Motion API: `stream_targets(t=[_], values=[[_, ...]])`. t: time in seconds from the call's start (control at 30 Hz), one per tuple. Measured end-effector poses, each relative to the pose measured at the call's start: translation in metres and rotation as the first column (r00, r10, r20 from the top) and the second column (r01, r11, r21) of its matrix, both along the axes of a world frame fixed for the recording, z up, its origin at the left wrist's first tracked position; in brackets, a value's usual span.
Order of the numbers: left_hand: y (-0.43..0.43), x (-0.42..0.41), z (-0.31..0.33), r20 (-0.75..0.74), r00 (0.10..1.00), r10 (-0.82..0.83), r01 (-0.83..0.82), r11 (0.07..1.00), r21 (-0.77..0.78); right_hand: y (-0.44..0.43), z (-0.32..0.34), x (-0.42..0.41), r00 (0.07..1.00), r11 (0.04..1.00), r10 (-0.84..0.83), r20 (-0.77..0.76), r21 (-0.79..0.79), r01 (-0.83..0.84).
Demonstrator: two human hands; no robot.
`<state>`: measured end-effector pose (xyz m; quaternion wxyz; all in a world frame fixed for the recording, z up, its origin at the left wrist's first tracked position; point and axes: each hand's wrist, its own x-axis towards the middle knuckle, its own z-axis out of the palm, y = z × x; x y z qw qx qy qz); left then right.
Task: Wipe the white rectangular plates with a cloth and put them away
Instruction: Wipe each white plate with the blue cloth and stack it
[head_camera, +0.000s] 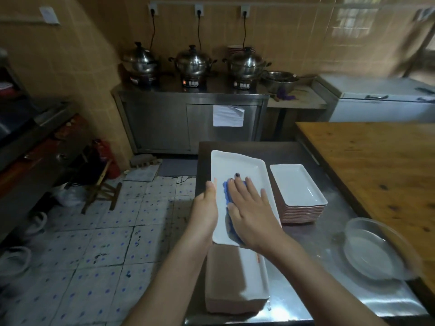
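Now left hand (206, 208) grips the glossy rectangular plate (237, 165); flat right hand (251, 208) presses blue cloth (226, 188)

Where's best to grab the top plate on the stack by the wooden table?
Probably its near short end, approached from the front: the top plate lies flat and nested, and its flared rim leaves a lip fingers can hook under.

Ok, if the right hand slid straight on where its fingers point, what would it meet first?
Likely the far raised rim of the white rectangular plate under it; the right hand presses a blue cloth there.
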<state>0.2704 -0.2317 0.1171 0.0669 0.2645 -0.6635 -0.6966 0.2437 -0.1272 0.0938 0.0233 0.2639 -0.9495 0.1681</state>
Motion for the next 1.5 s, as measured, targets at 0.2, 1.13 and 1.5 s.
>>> stream_targets(t=[0.2, 1.13, 1.5], values=[[0.009, 0.004, 0.003, -0.049, 0.996, -0.071, 0.065, 0.991, -0.118, -0.013, 0.02, -0.049, 0.983, 0.998, 0.067, -0.17, 0.003, -0.067], [0.004, 0.016, -0.002, -0.135, 0.988, -0.075, 0.066, 0.995, -0.07, 0.016, 0.012, -0.052, 0.946, 0.954, -0.269, -0.181, 0.088, 0.288], [-0.013, -0.001, 0.0, -0.061, 0.988, 0.142, -0.139, 0.989, 0.048, -0.006, 0.024, 0.033, 0.997, 0.991, 0.075, 0.008, 0.112, -0.076]])
